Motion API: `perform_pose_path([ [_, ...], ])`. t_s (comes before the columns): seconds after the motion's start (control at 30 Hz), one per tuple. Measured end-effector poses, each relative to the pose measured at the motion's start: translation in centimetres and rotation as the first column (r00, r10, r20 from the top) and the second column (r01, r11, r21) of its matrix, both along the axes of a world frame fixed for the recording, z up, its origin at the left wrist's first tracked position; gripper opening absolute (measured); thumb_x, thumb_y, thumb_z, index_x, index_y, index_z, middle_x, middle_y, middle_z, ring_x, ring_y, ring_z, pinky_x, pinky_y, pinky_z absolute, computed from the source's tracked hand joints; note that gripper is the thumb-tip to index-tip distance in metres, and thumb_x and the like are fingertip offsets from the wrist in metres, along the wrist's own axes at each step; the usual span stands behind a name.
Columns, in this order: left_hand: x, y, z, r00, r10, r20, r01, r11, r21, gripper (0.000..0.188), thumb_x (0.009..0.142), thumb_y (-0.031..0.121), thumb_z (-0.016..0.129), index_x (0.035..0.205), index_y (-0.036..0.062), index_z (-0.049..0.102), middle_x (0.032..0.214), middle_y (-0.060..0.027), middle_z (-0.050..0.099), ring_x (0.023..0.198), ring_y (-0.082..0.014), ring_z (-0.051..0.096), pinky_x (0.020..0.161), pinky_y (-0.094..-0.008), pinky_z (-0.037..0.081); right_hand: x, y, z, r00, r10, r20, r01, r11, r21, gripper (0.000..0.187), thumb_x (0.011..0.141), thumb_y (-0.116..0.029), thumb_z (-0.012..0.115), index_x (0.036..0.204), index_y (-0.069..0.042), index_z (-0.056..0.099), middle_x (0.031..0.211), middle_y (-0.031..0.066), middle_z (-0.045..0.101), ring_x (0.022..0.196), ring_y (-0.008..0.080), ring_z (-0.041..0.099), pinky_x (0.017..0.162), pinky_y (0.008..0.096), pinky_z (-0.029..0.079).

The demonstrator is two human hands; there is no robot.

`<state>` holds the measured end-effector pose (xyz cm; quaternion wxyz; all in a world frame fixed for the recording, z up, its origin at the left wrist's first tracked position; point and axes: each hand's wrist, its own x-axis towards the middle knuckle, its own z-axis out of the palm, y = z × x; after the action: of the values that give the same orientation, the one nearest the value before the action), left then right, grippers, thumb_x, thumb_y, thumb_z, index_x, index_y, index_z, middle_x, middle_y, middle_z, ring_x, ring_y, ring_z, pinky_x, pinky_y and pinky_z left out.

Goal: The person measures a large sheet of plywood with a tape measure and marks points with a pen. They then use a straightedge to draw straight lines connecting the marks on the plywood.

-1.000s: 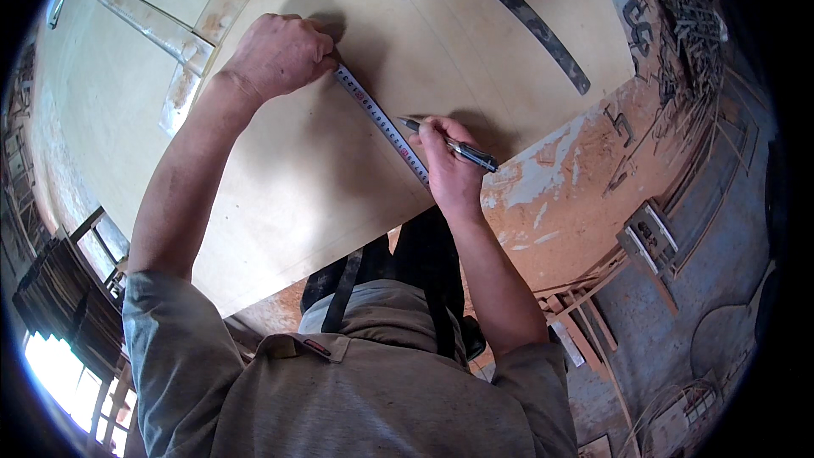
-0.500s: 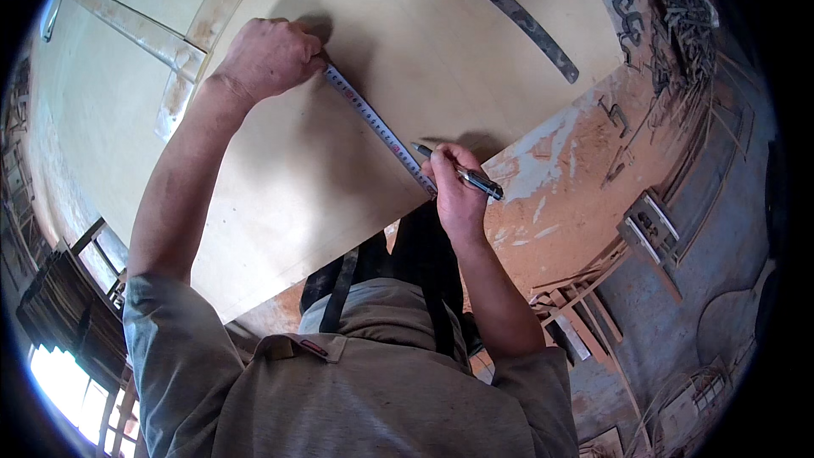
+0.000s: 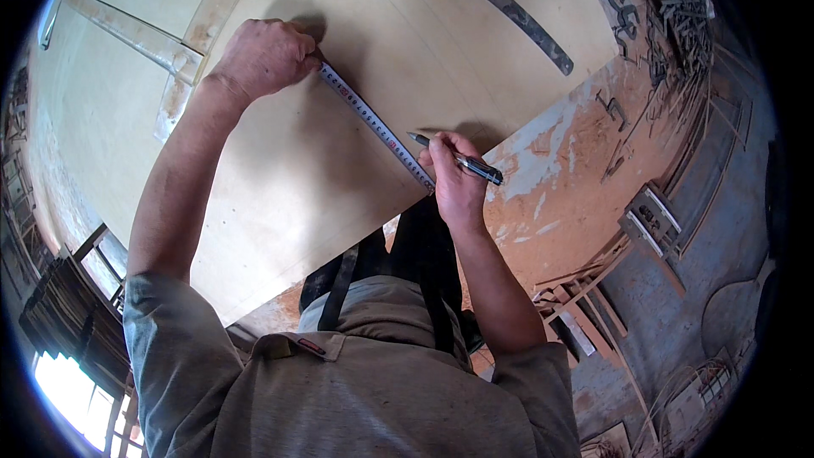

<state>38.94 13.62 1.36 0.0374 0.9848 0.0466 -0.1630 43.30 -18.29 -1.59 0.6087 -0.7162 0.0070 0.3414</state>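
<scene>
A pale wooden sheet (image 3: 246, 229) lies before me, and a white tape measure blade (image 3: 369, 118) stretches across it toward its near edge. At the blade's far end, my left hand (image 3: 265, 58) is closed on the tape measure; its case is hidden by the fingers. My right hand (image 3: 458, 180) grips a dark pen (image 3: 479, 169) between thumb and fingers, with the tip pointing left over the sheet. That hand is right beside the blade's near end at the sheet's edge.
A clear T-shaped square (image 3: 182, 59) lies on the sheet at the left. A dark curved strip (image 3: 509, 10) rests at the far right. Metal clamps (image 3: 678, 4) are heaped beyond the sheet's right corner. Wood offcuts (image 3: 593, 322) lie on the floor at right.
The view has shifted slightly, so the sheet and square appear a little left. My right hand and pen have moved slightly up and left; both hands keep their holds.
</scene>
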Motion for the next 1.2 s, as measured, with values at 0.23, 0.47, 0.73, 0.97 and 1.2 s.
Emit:
perform_pose_path([
  [0.23, 0.0, 0.0, 0.1, 1.000, 0.009, -0.027, -0.009, 1.000, -0.012, 0.021, 0.090, 0.033, 0.065, 0.084, 0.0138, 0.071, 0.083, -0.0044, 0.070, 0.084, -0.0264, 0.069, 0.073, -0.0418, 0.058, 0.9, -0.1, 0.1, 0.999, -0.037, 0.035, 0.037, 0.999, 0.013, 0.023, 0.100, -0.020, 0.062, 0.099, 0.003, 0.065, 0.078, 0.0026, 0.064, 0.072, 0.0078, 0.058, 0.064, 0.0257, 0.048],
  [0.47, 0.1, -0.1, 0.3, 0.999, 0.010, -0.043, -0.010, 1.000, -0.001, 0.023, 0.091, 0.033, 0.064, 0.083, 0.0114, 0.069, 0.083, -0.0053, 0.069, 0.085, -0.0263, 0.068, 0.074, -0.0415, 0.058, 0.8, -0.1, 0.1, 0.999, -0.029, 0.023, 0.029, 0.999, -0.030, 0.022, 0.100, -0.020, 0.062, 0.100, 0.002, 0.063, 0.078, 0.0020, 0.062, 0.073, 0.0078, 0.057, 0.065, 0.0260, 0.046],
  [0.73, 0.1, 0.0, 0.1, 0.998, 0.016, -0.062, -0.017, 1.000, -0.015, 0.020, 0.091, 0.032, 0.064, 0.088, 0.0141, 0.072, 0.087, -0.0030, 0.070, 0.087, -0.0252, 0.068, 0.075, -0.0403, 0.058, -0.4, 1.0, 0.5, 0.992, -0.028, -0.125, 0.031, 0.999, 0.027, 0.024, 0.100, -0.023, 0.063, 0.102, 0.001, 0.062, 0.080, 0.0030, 0.063, 0.077, 0.0095, 0.059, 0.069, 0.0270, 0.048],
  [0.97, 0.2, -0.1, 0.1, 0.999, 0.010, -0.050, -0.010, 1.000, -0.003, 0.022, 0.091, 0.032, 0.064, 0.085, 0.0126, 0.073, 0.089, -0.0024, 0.071, 0.085, -0.0244, 0.070, 0.075, -0.0399, 0.058, 0.0, 1.2, 0.3, 0.994, -0.034, -0.104, 0.039, 0.998, 0.041, 0.025, 0.098, -0.021, 0.065, 0.106, 0.002, 0.063, 0.085, 0.0054, 0.067, 0.082, 0.0113, 0.063, 0.075, 0.0283, 0.052],
  [1.2, 0.0, 0.1, 0.0, 1.000, -0.010, -0.002, 0.010, 1.000, -0.030, 0.023, 0.091, 0.031, 0.064, 0.081, 0.0109, 0.068, 0.082, -0.0051, 0.067, 0.083, -0.0270, 0.068, 0.072, -0.0420, 0.057, -0.3, 1.2, -0.7, 0.996, -0.006, -0.093, 0.006, 1.000, -0.003, 0.025, 0.096, -0.021, 0.067, 0.105, 0.002, 0.064, 0.085, 0.0051, 0.066, 0.080, 0.0114, 0.063, 0.072, 0.0277, 0.052],
])
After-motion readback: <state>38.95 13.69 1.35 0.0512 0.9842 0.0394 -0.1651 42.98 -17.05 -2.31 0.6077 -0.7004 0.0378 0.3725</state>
